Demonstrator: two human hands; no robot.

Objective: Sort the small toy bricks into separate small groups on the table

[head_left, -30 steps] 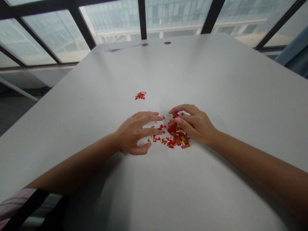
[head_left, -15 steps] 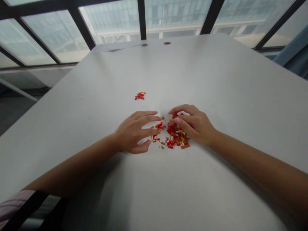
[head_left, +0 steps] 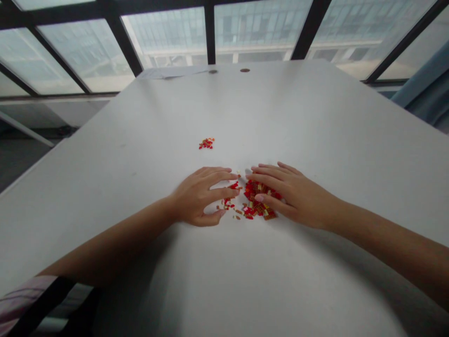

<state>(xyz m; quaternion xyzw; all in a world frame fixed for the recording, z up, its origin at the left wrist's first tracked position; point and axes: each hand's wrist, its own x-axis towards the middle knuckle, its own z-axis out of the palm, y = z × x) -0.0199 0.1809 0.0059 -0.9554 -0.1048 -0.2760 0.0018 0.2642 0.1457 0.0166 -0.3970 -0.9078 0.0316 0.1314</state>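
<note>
A pile of small building bricks [head_left: 257,206], mostly red and brown with some yellow and cream, lies on the white table between my hands. My right hand [head_left: 286,189] is over the right side of this pile, fingers stretched out, partly covering it. On the other side my left hand [head_left: 205,194] rests with its fingers spread around a looser scatter of small bricks [head_left: 229,203]. Neither hand has a brick visibly gripped. Farther off, a small separate heap of tiny red and orange bricks [head_left: 206,143] sits on the table.
The white table [head_left: 224,271] reaches to large dark-framed windows [head_left: 210,32]. At its far edge are two round inserts, one of them brownish [head_left: 244,70], and some flat sheets [head_left: 161,73]. A blue-grey curtain [head_left: 426,89] hangs at the right.
My right hand has opened from bent, gathered fingers to outstretched ones, spreading across the pile. My left hand stays nearly as it was. The view has shifted slightly.
</note>
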